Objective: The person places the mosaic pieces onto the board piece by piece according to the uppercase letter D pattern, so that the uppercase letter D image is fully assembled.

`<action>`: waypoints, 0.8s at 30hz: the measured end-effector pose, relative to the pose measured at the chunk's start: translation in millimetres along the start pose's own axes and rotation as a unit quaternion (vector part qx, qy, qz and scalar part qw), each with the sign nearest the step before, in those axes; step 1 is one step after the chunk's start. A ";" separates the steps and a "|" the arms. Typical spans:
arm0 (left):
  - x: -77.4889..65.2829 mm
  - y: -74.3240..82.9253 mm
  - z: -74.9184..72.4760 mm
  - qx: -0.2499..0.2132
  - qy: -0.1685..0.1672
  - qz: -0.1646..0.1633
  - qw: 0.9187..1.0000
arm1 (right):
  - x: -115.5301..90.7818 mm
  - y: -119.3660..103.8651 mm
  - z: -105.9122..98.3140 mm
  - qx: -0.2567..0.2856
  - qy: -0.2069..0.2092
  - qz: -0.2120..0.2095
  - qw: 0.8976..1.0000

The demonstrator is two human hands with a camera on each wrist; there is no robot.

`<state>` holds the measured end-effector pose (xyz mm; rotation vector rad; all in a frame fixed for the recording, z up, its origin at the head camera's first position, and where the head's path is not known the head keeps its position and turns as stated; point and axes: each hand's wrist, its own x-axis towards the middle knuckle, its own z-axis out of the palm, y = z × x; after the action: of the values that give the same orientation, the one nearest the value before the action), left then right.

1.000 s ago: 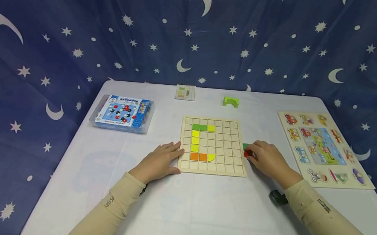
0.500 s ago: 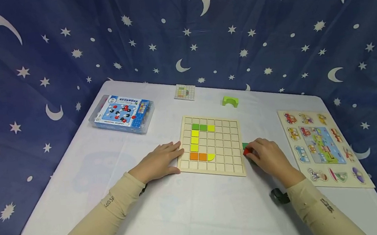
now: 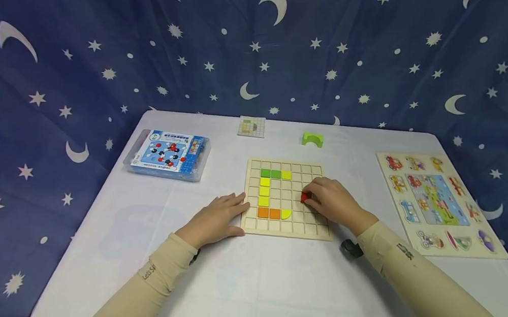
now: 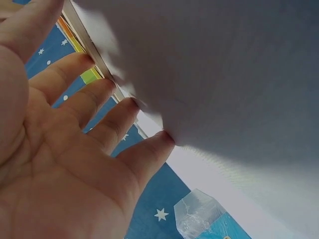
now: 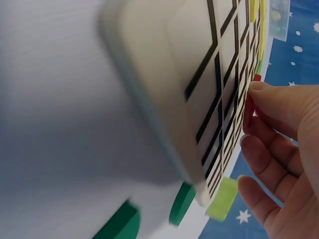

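A wooden grid board (image 3: 297,228) lies mid-table. On it sit green tiles (image 3: 271,174), yellow tiles (image 3: 264,190), orange tiles (image 3: 269,212) and a yellow quarter-round tile (image 3: 286,214). My left hand (image 3: 216,219) rests by the board's left edge, fingertips touching it, fingers extended in the left wrist view. Over the board's right part, my right hand (image 3: 335,202) pinches a red block (image 3: 305,197) between thumb and fingers; its full shape is partly hidden. In the right wrist view, dark green blocks (image 5: 183,203) lie beside the board's right edge.
Behind the board are a pattern card (image 3: 251,126) and a light green arch block (image 3: 313,139). A clear plastic box (image 3: 197,169) with a molecule picture stands at the left. A wooden vehicle puzzle (image 3: 392,165) lies at the right. A star-patterned curtain (image 3: 225,54) hangs behind the table.
My right hand has moved left from beside the board to above its right columns, carrying the red block. The left hand has stayed at the board's left edge.
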<state>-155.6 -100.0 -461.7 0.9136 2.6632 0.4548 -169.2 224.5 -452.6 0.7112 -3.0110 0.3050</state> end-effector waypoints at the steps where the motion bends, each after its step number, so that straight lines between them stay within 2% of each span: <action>1: 0.1 0.0 0.2 0.000 -0.001 -0.001 1.000 | 2.7 -0.9 1.1 0.001 -0.003 -0.002 1.000; 9: -0.6 0.1 0.6 -0.001 0.004 0.000 1.000 | 17.6 -2.6 8.7 0.003 -0.021 -0.011 1.000; 24: -1.3 0.4 0.6 0.002 0.003 -0.002 1.000 | 21.8 -3.5 10.9 0.018 -0.021 -0.014 1.000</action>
<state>-154.1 -100.4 -461.9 0.9087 2.6717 0.4512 -187.0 209.6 -461.0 0.7708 -3.0391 0.3490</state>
